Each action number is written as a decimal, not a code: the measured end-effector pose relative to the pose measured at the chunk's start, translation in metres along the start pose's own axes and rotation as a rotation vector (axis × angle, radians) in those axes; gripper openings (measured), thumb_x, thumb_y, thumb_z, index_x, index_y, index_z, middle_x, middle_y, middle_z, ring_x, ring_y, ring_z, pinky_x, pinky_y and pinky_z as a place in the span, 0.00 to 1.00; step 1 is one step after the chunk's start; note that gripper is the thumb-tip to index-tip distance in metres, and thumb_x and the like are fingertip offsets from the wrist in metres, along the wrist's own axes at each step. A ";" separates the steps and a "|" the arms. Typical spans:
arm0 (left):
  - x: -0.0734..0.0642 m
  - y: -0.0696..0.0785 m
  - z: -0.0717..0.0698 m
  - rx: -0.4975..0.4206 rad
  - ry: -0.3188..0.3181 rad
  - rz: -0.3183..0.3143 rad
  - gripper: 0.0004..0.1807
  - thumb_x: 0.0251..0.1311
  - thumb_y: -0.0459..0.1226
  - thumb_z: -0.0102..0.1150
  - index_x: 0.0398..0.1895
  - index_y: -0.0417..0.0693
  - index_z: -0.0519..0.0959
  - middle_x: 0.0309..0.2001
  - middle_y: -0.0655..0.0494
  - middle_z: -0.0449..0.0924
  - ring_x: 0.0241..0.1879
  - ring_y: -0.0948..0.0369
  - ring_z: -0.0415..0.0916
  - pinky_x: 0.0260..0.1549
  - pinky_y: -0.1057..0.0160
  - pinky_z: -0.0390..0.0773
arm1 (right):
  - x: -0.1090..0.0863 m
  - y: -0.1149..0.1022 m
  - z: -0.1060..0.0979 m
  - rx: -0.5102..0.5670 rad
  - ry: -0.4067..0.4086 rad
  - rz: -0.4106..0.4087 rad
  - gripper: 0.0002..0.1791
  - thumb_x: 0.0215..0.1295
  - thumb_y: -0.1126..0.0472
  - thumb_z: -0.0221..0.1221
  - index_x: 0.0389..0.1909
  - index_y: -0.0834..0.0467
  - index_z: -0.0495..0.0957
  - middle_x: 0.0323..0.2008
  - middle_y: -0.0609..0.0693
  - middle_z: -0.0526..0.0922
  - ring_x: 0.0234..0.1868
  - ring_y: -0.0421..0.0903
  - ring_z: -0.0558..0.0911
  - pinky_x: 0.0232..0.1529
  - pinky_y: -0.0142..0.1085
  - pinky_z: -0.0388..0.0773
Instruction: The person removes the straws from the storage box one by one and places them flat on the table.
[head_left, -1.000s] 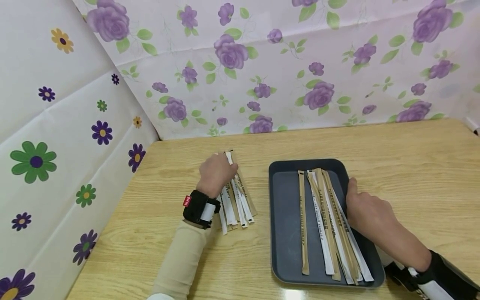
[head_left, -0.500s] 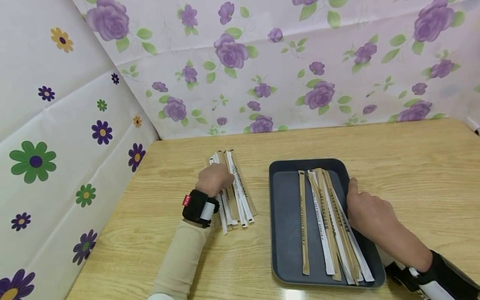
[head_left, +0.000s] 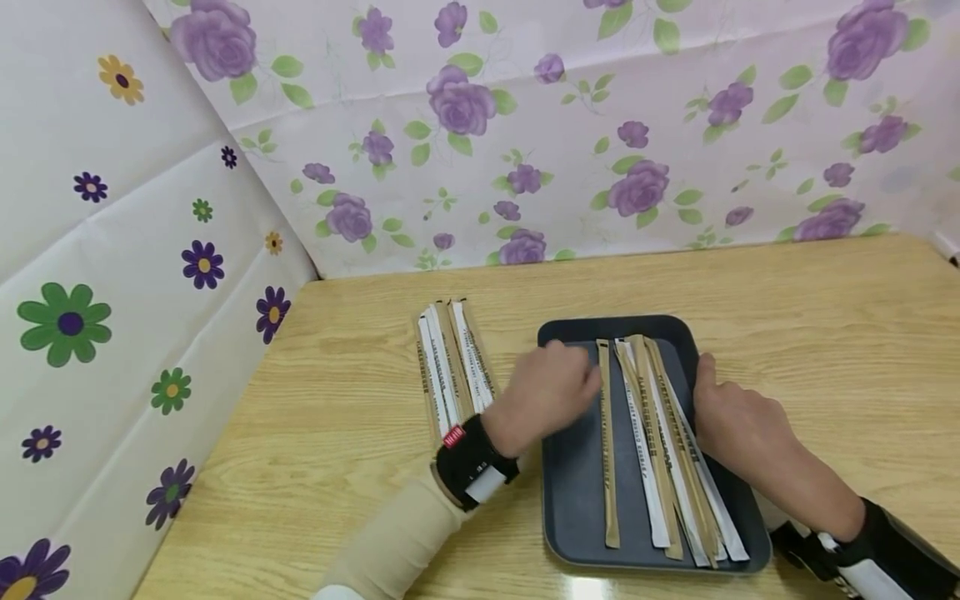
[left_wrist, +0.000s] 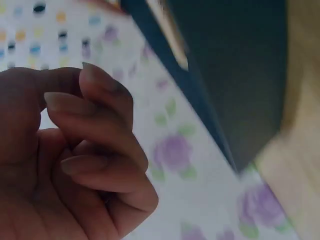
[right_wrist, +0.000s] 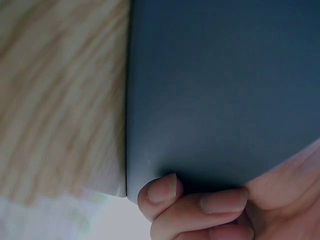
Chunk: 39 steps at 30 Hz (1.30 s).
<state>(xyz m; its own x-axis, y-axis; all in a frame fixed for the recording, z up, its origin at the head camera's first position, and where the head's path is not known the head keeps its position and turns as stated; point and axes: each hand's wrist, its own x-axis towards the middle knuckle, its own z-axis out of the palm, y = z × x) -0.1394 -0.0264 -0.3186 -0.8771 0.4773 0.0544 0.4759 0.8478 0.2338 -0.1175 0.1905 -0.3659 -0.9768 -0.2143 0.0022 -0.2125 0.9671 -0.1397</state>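
Note:
My left hand (head_left: 551, 387), slightly blurred, is over the upper left part of a dark grey tray (head_left: 573, 492). In the left wrist view its fingers (left_wrist: 107, 172) are loosely curled and nothing shows between them. Just right of that hand a brown paper-wrapped stick (head_left: 607, 450) lies alone in the tray. Several brown and white wrapped sticks (head_left: 663, 450) lie in a bunch along the tray's right side. My right hand (head_left: 738, 425) grips the tray's right rim. In the right wrist view its curled fingers (right_wrist: 200, 207) are against the tray's wall (right_wrist: 220, 95).
Left of the tray, a fanned pile of brown and white wrapped sticks (head_left: 453, 358) lies on the wooden table (head_left: 300, 467), its lower end hidden by my left wrist. A flowered sheet (head_left: 480, 167) hangs behind the table, another (head_left: 127, 350) on the left.
My left hand has slid down the stick pile, then left it and moved right to the tray, uncovering the pile's upper part. The right hand and the tray have stayed put.

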 end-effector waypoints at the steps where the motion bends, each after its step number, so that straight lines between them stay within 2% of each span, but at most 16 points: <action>1: -0.001 0.005 0.005 0.028 -0.010 0.025 0.25 0.66 0.43 0.46 0.07 0.53 0.62 0.08 0.63 0.58 0.07 0.68 0.61 0.05 0.71 0.60 | 0.000 0.000 0.000 0.000 -0.001 -0.001 0.39 0.50 0.70 0.57 0.60 0.84 0.50 0.10 0.56 0.70 0.09 0.47 0.67 0.07 0.40 0.65; 4: -0.006 0.017 0.020 0.098 -0.078 0.062 0.26 0.65 0.45 0.47 0.06 0.54 0.63 0.08 0.62 0.59 0.08 0.67 0.63 0.05 0.69 0.62 | 0.001 -0.001 0.000 -0.002 -0.002 0.000 0.40 0.50 0.70 0.58 0.59 0.84 0.50 0.10 0.56 0.70 0.09 0.47 0.68 0.07 0.40 0.65; 8: -0.011 0.023 0.033 0.184 -0.136 0.055 0.24 0.65 0.46 0.49 0.08 0.54 0.67 0.10 0.59 0.62 0.10 0.64 0.65 0.07 0.67 0.64 | 0.002 -0.001 -0.001 -0.004 0.006 -0.005 0.39 0.50 0.70 0.58 0.60 0.84 0.50 0.10 0.56 0.69 0.09 0.47 0.67 0.07 0.40 0.64; 14: -0.013 0.025 0.041 0.246 -0.163 0.042 0.26 0.67 0.43 0.46 0.07 0.53 0.65 0.09 0.58 0.58 0.09 0.63 0.65 0.06 0.66 0.61 | 0.004 -0.003 -0.003 -0.004 0.001 -0.012 0.40 0.50 0.70 0.57 0.60 0.83 0.49 0.09 0.54 0.69 0.08 0.47 0.67 0.07 0.39 0.63; 22: -0.011 0.028 0.045 0.204 -0.191 -0.010 0.26 0.65 0.42 0.48 0.06 0.53 0.61 0.09 0.58 0.55 0.08 0.63 0.62 0.06 0.66 0.58 | 0.003 -0.001 -0.003 0.001 -0.008 -0.009 0.39 0.50 0.71 0.56 0.60 0.84 0.49 0.08 0.53 0.68 0.08 0.47 0.67 0.07 0.38 0.62; 31: -0.010 0.027 0.045 0.160 -0.155 -0.004 0.27 0.63 0.41 0.51 0.05 0.54 0.58 0.08 0.59 0.53 0.07 0.64 0.62 0.04 0.67 0.59 | 0.001 0.000 -0.003 0.007 0.007 -0.016 0.39 0.49 0.71 0.56 0.59 0.84 0.50 0.07 0.53 0.67 0.08 0.46 0.66 0.06 0.38 0.61; 35: -0.010 0.025 0.039 0.126 -0.127 -0.020 0.27 0.61 0.39 0.51 0.05 0.54 0.56 0.07 0.60 0.51 0.07 0.65 0.58 0.04 0.68 0.57 | 0.000 0.000 -0.002 0.010 0.016 -0.018 0.39 0.49 0.72 0.56 0.59 0.83 0.50 0.07 0.53 0.67 0.08 0.46 0.66 0.06 0.38 0.61; 39: -0.009 0.021 0.027 0.048 -0.095 -0.016 0.26 0.57 0.36 0.51 0.04 0.54 0.55 0.07 0.62 0.50 0.06 0.66 0.54 0.04 0.70 0.55 | 0.000 0.000 -0.002 0.009 0.020 -0.016 0.39 0.48 0.71 0.57 0.59 0.83 0.51 0.08 0.53 0.67 0.08 0.46 0.66 0.06 0.38 0.62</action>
<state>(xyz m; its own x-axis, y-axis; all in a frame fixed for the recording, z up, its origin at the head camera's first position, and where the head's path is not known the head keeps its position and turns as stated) -0.1195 -0.0062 -0.3407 -0.8758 0.4809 -0.0414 0.4661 0.8648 0.1866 -0.1173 0.1906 -0.3643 -0.9737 -0.2264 0.0243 -0.2275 0.9624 -0.1482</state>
